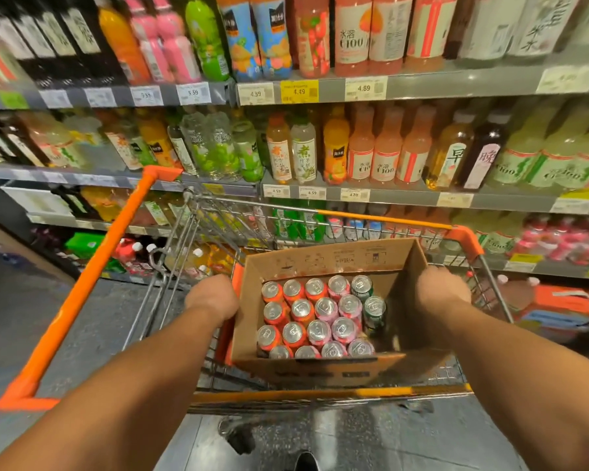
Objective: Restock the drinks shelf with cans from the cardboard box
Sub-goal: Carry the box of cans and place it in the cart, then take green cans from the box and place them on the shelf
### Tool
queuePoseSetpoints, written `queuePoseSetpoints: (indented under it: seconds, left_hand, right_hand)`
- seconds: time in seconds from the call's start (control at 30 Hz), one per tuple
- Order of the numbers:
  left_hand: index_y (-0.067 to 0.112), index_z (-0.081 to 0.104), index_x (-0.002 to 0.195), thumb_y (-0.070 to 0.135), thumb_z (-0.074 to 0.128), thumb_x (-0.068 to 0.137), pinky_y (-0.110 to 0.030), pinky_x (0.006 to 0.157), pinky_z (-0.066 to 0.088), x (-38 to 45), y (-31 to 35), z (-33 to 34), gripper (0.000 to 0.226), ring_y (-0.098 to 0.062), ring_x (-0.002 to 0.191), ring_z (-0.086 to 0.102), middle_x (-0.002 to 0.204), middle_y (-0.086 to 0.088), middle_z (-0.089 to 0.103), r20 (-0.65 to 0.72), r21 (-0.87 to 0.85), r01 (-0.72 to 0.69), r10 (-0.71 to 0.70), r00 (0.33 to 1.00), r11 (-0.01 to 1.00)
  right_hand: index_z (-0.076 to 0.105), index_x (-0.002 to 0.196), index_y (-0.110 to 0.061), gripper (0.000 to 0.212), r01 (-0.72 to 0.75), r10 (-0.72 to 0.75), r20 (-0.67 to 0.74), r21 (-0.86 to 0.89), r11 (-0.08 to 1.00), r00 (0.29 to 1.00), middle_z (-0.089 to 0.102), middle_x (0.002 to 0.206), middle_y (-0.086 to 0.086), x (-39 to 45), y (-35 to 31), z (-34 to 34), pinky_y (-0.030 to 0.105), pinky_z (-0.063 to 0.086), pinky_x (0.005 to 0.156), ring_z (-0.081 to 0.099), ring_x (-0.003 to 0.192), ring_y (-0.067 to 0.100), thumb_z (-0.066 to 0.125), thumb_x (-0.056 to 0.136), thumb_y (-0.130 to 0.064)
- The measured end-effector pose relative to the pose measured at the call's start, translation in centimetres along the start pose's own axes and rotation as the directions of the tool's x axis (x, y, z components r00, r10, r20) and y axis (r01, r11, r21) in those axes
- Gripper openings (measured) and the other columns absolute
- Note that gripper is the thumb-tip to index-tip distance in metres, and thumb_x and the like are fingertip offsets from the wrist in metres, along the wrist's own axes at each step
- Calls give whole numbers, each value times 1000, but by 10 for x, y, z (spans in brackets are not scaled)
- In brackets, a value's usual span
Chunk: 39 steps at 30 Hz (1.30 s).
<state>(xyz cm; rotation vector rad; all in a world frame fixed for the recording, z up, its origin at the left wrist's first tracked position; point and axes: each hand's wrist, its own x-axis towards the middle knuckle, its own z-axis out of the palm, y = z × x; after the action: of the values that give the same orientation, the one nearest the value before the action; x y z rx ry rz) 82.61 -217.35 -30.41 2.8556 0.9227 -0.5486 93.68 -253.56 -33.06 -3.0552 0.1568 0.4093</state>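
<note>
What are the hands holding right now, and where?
Both hold the cardboard box in the cart: left hand on its left wall, right hand on its right wall.

We see a wire shopping cart (218,232) with orange corner trim and an orange handle frame (82,294) standing on a dark speckled floor (371,440). Beyond it, bottled drinks fill the racks: black-labelled bottles (65,39) at upper left, pink bottles (165,42) and a green one (206,42) beside them, and pale pink C100 bottles (386,151) one level down, near an orange juice bottle (335,147). White price tags (255,94) and a yellow price tag (299,91) line the rail edges, and an orange shrink-wrapped pack (568,307) lies low at the right.
</note>
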Motion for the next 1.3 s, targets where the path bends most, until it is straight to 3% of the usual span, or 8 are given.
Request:
queuePoseSetpoints:
  seconds: [0.03,0.13,0.23,0.57,0.77,0.97,1.13,1.3]
  left_hand:
    - [15,61,90,23,59,90,-38,83,57,-3,2,-4,8,-30,101,67,110,-10,71,6,-9,-8,8,1000,1000]
    - [16,51,134,27,53,90,-47,103,48,-16,10,-19,45,-35,124,55,133,-13,58,33,52,-77,76,997,996]
    - [19,35,149,37,50,94,-51,108,39,-40,28,-35,60,-37,134,43,145,-13,45,54,73,-143,140,989,987]
    - [18,44,142,34,60,88,-50,108,42,-136,75,-76,59,-34,131,45,140,-11,49,17,5,-155,155,988,988]
    - [23,42,148,41,60,90,-41,107,44,-229,116,-75,64,-32,132,48,146,-10,47,-60,-51,-149,146,987,987]
    - [20,40,148,54,60,89,-45,110,42,-306,162,-60,71,-33,133,47,146,-11,48,-59,-67,-132,128,990,989]
    - [25,39,150,62,60,85,-46,111,41,-324,172,-65,77,-33,134,46,148,-11,47,-73,-140,-96,87,994,985]
    - [24,39,147,51,61,89,-42,104,47,-304,187,-49,68,-33,126,54,141,-9,54,-30,-217,-19,13,999,976]
  right_hand:
    - [57,122,-6,34,32,-32,-16,-38,999,999,61,118,15,-5,-6,-3,44,51,88,59,110,35,47,90,-10]
    - [43,136,-14,47,123,-118,46,-131,984,992,49,135,12,-33,-35,-17,51,40,101,43,126,36,47,90,-22]
    - [35,141,-17,60,170,-153,137,-116,979,979,41,142,10,-64,-54,-36,59,30,107,34,133,36,56,87,-34]
    - [36,144,-19,68,248,-249,67,24,968,966,40,145,7,-138,-4,-109,55,32,108,35,134,33,59,87,-49]
    - [39,139,-19,71,301,-302,-12,133,944,953,41,144,6,-181,87,-139,51,37,105,38,132,33,59,84,-61]
    - [34,145,-20,87,302,-299,-46,189,934,953,43,145,6,-198,171,-172,50,42,101,45,128,33,61,78,-69]
    - [39,139,-18,82,387,-378,-82,162,908,922,49,136,9,-191,175,-188,48,47,98,48,123,31,60,78,-69]
    - [34,146,-20,87,450,-450,-37,146,881,892,41,148,9,-164,173,-173,50,41,106,42,132,33,60,79,-68]
